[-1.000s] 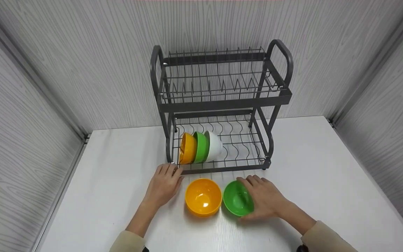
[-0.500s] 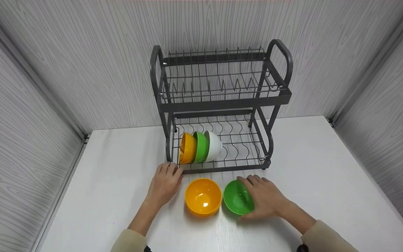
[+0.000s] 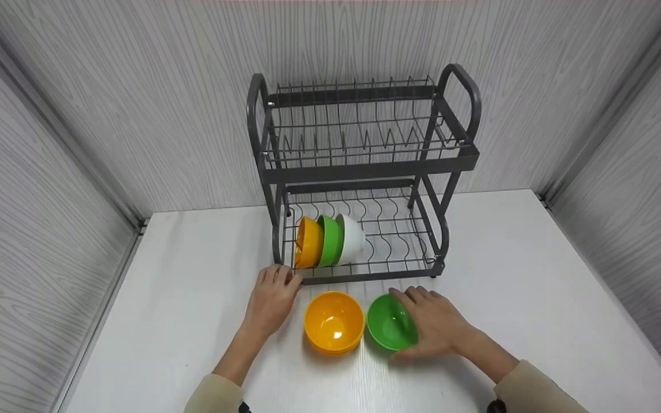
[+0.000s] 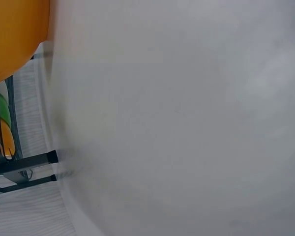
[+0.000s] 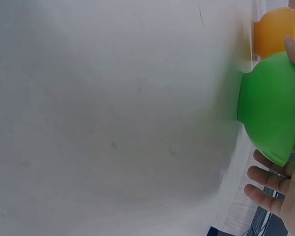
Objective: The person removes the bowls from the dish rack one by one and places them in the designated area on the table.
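Note:
My right hand [image 3: 436, 324] holds a green bowl [image 3: 391, 324] by its right side, with the thumb at the near rim and the fingers at the far rim. In the right wrist view, the green bowl [image 5: 270, 103] stands upright on its base. Beside it on the left sits an orange bowl [image 3: 333, 322], upright on the table. My left hand [image 3: 271, 298] rests at the front left corner of a dark two-tier dish rack [image 3: 365, 172]; its fingertips are partly hidden there. Only a sliver of that hand shows in the left wrist view.
On the rack's lower tier, an orange bowl [image 3: 309, 244], a green bowl [image 3: 330, 241] and a white bowl [image 3: 352, 240] stand on edge at the left. The upper tier has wire dividers [image 3: 356, 137]. Grey wood-grain panels [image 3: 193, 103] enclose the white table [image 3: 514, 269] at the back and sides.
My left hand has shifted very slightly forward and right at the rack's corner. The right hand stays on the green bowl, which has barely moved.

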The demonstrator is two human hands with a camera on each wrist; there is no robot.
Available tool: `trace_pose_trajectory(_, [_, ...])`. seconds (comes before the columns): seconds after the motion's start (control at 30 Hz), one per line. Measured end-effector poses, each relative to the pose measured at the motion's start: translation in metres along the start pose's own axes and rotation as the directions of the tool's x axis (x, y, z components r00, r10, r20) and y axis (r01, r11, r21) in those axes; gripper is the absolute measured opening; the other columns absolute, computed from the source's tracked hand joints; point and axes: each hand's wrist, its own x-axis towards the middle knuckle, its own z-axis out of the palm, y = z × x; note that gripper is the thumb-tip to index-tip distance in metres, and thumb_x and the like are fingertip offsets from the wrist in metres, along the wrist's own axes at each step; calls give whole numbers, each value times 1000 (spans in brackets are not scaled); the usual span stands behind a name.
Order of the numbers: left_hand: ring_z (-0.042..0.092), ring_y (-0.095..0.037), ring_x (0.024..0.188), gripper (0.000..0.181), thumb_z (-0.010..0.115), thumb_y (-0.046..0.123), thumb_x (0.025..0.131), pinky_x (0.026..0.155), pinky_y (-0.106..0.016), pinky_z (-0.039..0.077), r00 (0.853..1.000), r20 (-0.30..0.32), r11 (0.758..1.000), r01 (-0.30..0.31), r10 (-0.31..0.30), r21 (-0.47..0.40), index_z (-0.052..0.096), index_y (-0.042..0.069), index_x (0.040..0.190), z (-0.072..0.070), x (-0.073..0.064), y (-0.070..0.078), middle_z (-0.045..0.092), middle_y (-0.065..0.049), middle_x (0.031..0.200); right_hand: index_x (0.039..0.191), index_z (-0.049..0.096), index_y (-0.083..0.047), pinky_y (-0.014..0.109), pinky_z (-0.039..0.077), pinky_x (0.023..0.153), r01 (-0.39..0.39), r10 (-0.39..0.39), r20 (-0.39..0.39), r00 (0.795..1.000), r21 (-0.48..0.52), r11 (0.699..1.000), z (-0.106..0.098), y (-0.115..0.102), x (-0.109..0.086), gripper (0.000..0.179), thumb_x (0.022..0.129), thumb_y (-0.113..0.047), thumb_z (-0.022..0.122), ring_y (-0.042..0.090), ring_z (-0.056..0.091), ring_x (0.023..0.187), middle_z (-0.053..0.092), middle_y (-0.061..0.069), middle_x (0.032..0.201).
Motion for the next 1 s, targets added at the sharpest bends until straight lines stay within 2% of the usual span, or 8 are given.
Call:
trace_pose_trajectory(0.13, [59, -29, 101, 19, 81, 9, 89, 88, -41, 55, 1000, -19, 1000, 4, -4, -6, 66, 13, 101, 1, 1, 0, 61, -9, 100, 157, 41, -16, 44, 57, 92, 2, -2, -4, 1000, -20, 1000, 0, 0, 0, 128, 61, -98, 66, 24, 61, 114, 63, 6, 124])
trace_pose_trajectory(0.37, [58, -28, 100, 11, 74, 10, 94, 86, -41, 53, 1000, -16, 1000, -1, 0, -16, 65, 13, 100, 0, 1, 0, 61, -9, 99, 158, 41, -16, 41, 58, 91, 6, -6, -11, 1000, -48, 999, 1, 0, 1, 128, 62, -97, 66, 23, 61, 111, 64, 5, 122])
trace_pose_trajectory(0.5, [58, -29, 99, 11, 72, 6, 93, 85, -41, 53, 999, -35, 1000, -3, 2, -25, 67, 13, 100, 0, 1, 0, 61, -9, 98, 158, 40, -15, 41, 58, 90, 6, -7, -12, 1000, -49, 999, 1, 0, 1, 129, 62, -98, 64, 23, 61, 110, 64, 6, 123])
trace_pose_trajectory(0.77, [59, -30, 100, 14, 73, 3, 93, 86, -42, 55, 1000, -27, 1000, -4, 4, -22, 68, 13, 101, 1, 1, 0, 62, -10, 99, 161, 37, -15, 47, 59, 93, -6, 5, -3, 1000, -33, 999, -1, -1, 0, 134, 61, -99, 65, 27, 62, 115, 63, 10, 132])
trace_pose_trajectory(1.0, [59, -29, 100, 13, 72, 4, 94, 87, -42, 55, 1000, -18, 1000, 4, -4, -27, 68, 13, 102, 1, 0, 1, 62, -10, 101, 161, 37, -16, 52, 58, 96, -20, 20, -7, 1000, -17, 1000, -10, -4, -1, 131, 61, -95, 69, 31, 60, 122, 59, 12, 141])
